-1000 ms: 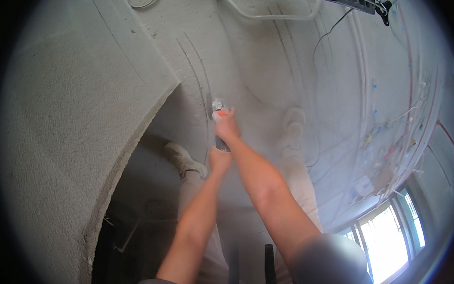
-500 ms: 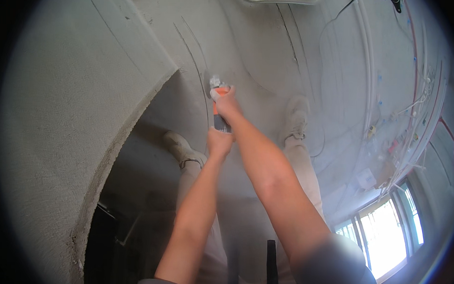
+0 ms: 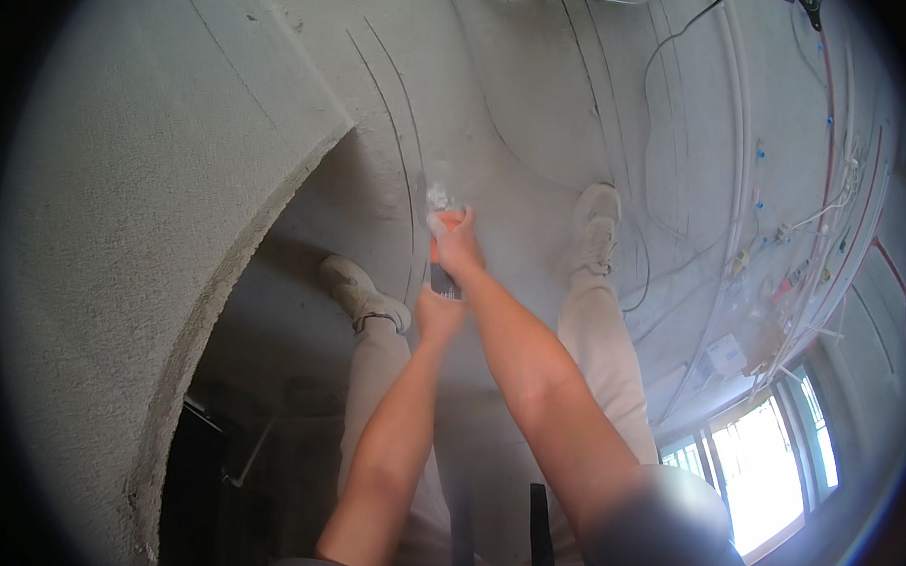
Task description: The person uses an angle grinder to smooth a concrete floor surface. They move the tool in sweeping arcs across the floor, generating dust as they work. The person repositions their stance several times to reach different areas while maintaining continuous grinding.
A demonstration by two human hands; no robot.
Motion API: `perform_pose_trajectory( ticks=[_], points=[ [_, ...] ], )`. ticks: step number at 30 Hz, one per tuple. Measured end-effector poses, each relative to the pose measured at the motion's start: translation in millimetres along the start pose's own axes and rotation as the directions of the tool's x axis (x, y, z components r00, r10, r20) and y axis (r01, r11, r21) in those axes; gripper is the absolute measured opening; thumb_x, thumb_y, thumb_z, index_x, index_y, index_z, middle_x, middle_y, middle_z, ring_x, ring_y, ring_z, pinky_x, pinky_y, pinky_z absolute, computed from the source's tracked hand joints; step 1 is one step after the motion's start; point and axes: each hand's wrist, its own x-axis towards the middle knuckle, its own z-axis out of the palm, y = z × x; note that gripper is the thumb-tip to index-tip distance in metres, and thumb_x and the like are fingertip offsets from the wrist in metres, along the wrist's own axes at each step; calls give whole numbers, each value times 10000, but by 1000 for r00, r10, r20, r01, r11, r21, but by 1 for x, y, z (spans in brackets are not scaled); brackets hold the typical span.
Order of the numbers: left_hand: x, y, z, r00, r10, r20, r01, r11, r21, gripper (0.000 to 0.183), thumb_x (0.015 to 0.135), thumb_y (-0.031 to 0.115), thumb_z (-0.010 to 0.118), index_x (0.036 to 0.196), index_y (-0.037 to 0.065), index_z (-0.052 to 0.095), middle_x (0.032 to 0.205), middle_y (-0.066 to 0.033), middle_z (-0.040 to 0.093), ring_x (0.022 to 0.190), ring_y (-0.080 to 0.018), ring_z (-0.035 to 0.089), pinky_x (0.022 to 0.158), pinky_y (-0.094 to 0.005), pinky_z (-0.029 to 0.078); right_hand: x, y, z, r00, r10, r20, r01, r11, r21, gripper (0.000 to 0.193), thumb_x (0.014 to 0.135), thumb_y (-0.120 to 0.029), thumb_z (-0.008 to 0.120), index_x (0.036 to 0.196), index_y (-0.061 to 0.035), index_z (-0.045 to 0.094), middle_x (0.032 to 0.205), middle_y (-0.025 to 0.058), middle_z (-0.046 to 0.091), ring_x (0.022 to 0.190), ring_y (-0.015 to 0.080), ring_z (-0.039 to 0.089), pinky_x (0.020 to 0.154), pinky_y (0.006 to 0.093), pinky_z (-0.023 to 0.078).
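An orange and black angle grinder (image 3: pixel 444 281) with a silvery head is against the grey concrete floor (image 3: pixel 539 116), between my feet. My right hand (image 3: pixel 460 247) is closed round its orange front part near the head. My left hand (image 3: pixel 440 313) grips the dark rear end of the body. Pale dust blurs the head, and the disc cannot be made out clearly. Two thin, roughly parallel grooves (image 3: pixel 388 99) run along the floor from beyond the grinder toward it; one passes just left of the tool.
A rough grey wall with a broken edge (image 3: pixel 250 238) rises at the left. My left shoe (image 3: pixel 358 290) and right shoe (image 3: pixel 599 228) flank the grinder. A dark cable (image 3: pixel 652 75) trails at the right, with pipes (image 3: pixel 736 123) and a white box (image 3: pixel 725 354) farther over. Dust hangs around.
The grinder and both hands have come nearer to me along the groove line. Both grooves show more plainly, and the haze round my right shoe is thinner.
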Motion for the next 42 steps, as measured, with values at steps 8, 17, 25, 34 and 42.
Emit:
perform_pose_trajectory(
  ticks=[8,17,25,34,42],
  points=[
    [-9,-17,4,1000,14,-14,-13,998,66,601,735,303,968,1108,-40,643,1058,-239,785,996,-367,787,840,-466,586,3,31,16,999,-49,-20,50,996,72,1077,949,-692,654,1752,-155,175,1570,221,620,1426,430,617,1173,535,465],
    [-20,-64,8,999,-19,-27,23,989,144,670,719,346,972,1140,-48,632,1080,-259,779,1049,-397,781,875,-473,586,3,85,52,996,-85,-37,92,967,238,1053,969,-611,723,1719,-50,242,1625,288,535,1478,449,554,1214,523,431],
    [-9,-20,11,997,53,-63,-49,996,72,653,725,327,973,1146,-55,651,1113,-275,778,1075,-401,780,875,-480,585,17,40,16,997,-64,40,59,992,115,1065,967,-663,685,1738,-111,201,1603,272,569,1456,450,581,1196,542,441],
    [14,23,6,972,160,-174,-143,984,107,528,741,335,970,1007,-26,691,940,-191,790,839,-277,770,742,-447,579,36,-16,3,994,-103,-34,104,994,38,1094,947,-653,669,1752,-139,135,1604,244,584,1436,430,610,1177,535,462],
    [35,66,0,999,42,-31,-45,996,-83,730,687,384,989,1166,-57,659,1157,-273,777,1069,-396,781,862,-479,580,29,-72,-35,982,-187,-18,186,982,-41,1050,948,-585,692,1714,-78,183,1414,265,697,1297,442,690,1087,523,528]
  ],
)
